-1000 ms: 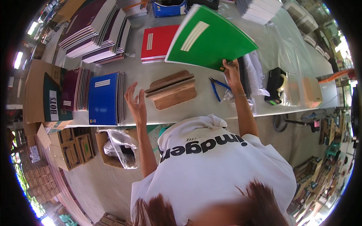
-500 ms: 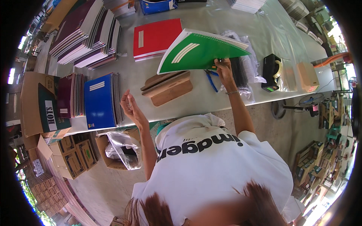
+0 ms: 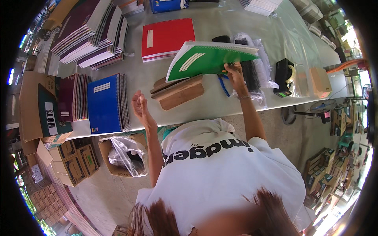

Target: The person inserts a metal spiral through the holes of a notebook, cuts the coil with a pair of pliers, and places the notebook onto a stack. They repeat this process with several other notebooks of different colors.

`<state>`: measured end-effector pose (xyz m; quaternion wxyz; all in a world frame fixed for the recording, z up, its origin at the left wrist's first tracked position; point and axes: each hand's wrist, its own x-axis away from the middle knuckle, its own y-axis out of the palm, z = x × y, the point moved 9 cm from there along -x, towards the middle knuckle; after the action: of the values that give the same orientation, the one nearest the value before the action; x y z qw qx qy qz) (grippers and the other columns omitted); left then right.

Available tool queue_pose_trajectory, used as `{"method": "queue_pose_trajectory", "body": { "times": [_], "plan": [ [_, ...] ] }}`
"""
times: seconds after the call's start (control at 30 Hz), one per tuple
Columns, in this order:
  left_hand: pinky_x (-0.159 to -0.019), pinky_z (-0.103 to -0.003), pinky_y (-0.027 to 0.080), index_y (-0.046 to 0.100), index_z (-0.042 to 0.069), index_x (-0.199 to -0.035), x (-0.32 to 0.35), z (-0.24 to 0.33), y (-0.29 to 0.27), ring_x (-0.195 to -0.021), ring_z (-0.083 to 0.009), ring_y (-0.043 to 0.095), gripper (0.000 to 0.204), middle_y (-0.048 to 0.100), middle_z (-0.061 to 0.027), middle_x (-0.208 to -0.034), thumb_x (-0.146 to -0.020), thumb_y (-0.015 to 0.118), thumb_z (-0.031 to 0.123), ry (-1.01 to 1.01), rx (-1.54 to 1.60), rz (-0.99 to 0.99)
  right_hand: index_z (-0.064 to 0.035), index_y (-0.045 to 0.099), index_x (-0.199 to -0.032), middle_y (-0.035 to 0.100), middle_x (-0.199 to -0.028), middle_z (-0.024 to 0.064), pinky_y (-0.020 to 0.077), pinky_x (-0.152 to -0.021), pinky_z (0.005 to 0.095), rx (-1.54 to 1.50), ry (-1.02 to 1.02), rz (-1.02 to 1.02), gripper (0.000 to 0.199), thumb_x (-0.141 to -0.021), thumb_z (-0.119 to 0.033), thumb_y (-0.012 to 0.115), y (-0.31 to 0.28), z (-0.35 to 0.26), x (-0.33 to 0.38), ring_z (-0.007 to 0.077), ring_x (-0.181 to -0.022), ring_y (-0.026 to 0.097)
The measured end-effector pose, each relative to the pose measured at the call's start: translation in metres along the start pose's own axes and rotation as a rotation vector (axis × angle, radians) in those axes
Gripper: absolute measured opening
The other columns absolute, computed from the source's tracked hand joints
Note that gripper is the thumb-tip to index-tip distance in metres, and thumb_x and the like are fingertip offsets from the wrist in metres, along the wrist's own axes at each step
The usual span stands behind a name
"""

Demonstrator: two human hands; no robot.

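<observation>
My right hand (image 3: 235, 75) grips a green spiral notebook (image 3: 206, 59) by its near right edge, holding it tilted above the table. Under the notebook's near left corner sits a wooden holder (image 3: 182, 93) with a trough-like shape. My left hand (image 3: 140, 105) is raised at the table's near edge, fingers loosely bent and holding nothing, between the wooden holder and a stack of blue spiral notebooks (image 3: 104, 103). Blue-handled pliers (image 3: 223, 85) lie beside my right hand, partly hidden by it. Behind the green notebook rests a pile of red notebooks (image 3: 167, 37).
Tall stacks of maroon notebooks (image 3: 80, 29) stand at far left, with more maroon notebooks (image 3: 70, 98) near a cardboard box (image 3: 31, 106). To the right are black wire coils in plastic (image 3: 251, 76), a tape dispenser (image 3: 282, 77) and a tan block (image 3: 319, 82). A plastic-lined carton (image 3: 124, 157) stands below the table.
The green notebook has dropped a little and come nearer to me, its left end shifting right. My left hand has moved slightly right and away from me.
</observation>
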<state>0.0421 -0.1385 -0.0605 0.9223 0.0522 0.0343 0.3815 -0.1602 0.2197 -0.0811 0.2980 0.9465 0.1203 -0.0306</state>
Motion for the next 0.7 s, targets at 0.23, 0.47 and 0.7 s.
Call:
{"method": "queue_pose_trajectory", "body": {
  "times": [0.23,0.47,0.7],
  "plan": [
    [-0.097,-0.034,0.041,0.052,0.005,-0.128,-0.011,-0.037,0.027,-0.109,-0.0199,0.054,0.061,0.056,-0.0082,-0.120,-0.076,0.081,0.013,0.033,-0.312,-0.444,-0.0030,0.058,-0.110,0.059,-0.102,0.0072,0.0462,-0.084,0.0314,0.751,0.112,-0.045,0.019,-0.091,-0.004,0.060,0.022,0.069,0.033,0.0173,-0.094,0.056],
    [-0.104,-0.035,0.034,0.047,0.004,-0.134,-0.062,-0.033,0.015,-0.121,-0.0225,0.046,0.070,0.049,-0.0100,-0.133,-0.073,0.080,0.006,0.221,-0.340,-0.453,-0.0071,0.059,-0.114,0.058,-0.111,0.0175,0.0392,-0.094,0.0456,1.585,-0.452,0.109,0.041,-0.075,0.006,0.054,0.012,-0.031,0.032,0.0358,-0.107,0.052],
    [-0.109,-0.043,0.030,0.035,0.008,-0.145,-0.070,0.035,0.035,-0.126,-0.0274,0.043,0.071,0.046,-0.0142,-0.137,-0.086,0.072,0.023,0.184,-0.151,-0.344,-0.0082,0.062,-0.111,0.060,-0.114,0.0186,0.0400,-0.095,0.0522,1.890,0.463,0.716,0.036,-0.087,-0.036,0.063,-0.216,-0.073,0.079,0.0395,-0.113,0.051]
  ]
}}
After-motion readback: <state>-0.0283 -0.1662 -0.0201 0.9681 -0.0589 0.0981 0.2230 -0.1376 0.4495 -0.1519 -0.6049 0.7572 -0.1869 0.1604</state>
